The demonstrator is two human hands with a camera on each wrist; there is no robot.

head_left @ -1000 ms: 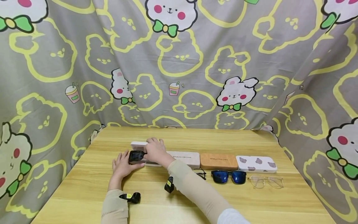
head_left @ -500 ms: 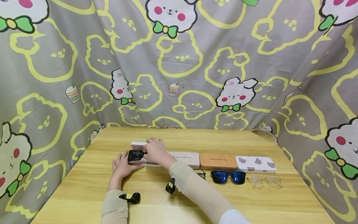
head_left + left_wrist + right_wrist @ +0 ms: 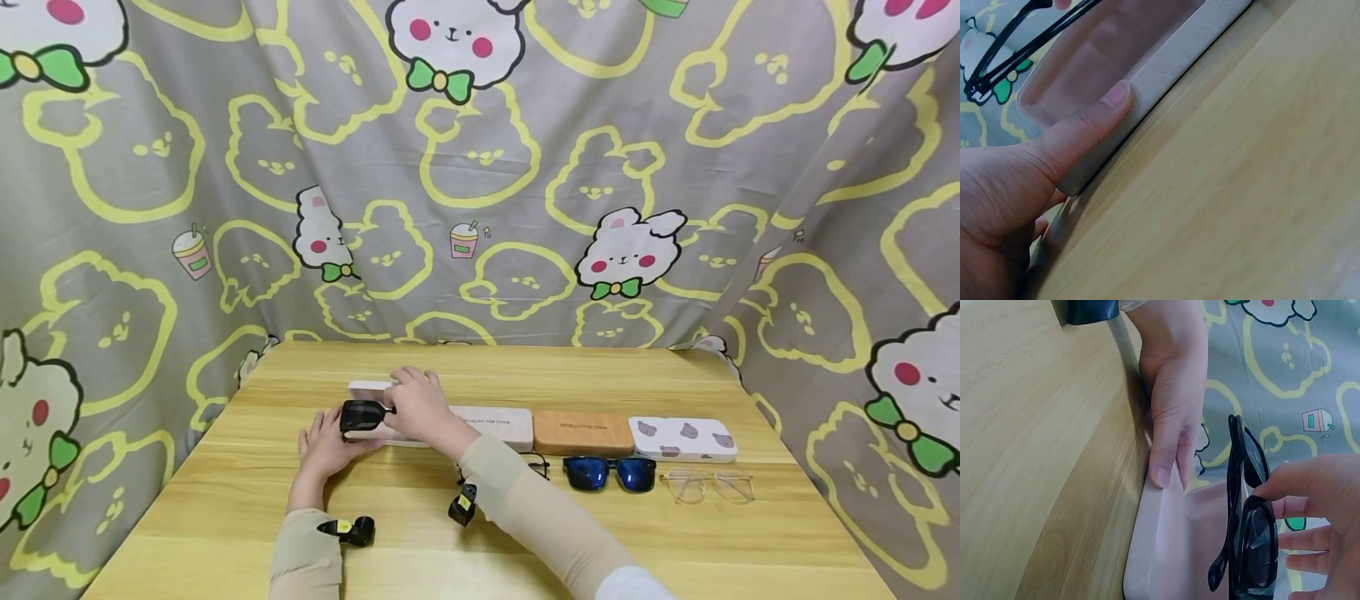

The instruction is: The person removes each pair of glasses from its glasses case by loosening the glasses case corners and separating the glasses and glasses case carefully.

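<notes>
A pale pink glasses case (image 3: 367,389) lies open at the left end of a row on the wooden table (image 3: 225,500). My right hand (image 3: 417,406) pinches a folded pair of black sunglasses (image 3: 359,415) and holds them just over the case's left end. In the right wrist view the sunglasses (image 3: 1250,531) hang above the open case (image 3: 1160,550). My left hand (image 3: 324,442) lies on the table against the case. Its thumb (image 3: 1085,125) presses on the case rim (image 3: 1166,62).
Right of the open case stand a closed pale case (image 3: 495,421), a brown case (image 3: 583,432) and a white bear-print case (image 3: 682,439). In front of them lie blue sunglasses (image 3: 611,472), clear-framed glasses (image 3: 708,485) and black-framed glasses (image 3: 538,465) half hidden by my forearm. Patterned curtains enclose the table.
The right hand has shifted the black sunglasses slightly left and up over the case. The left hand has stayed against the case.
</notes>
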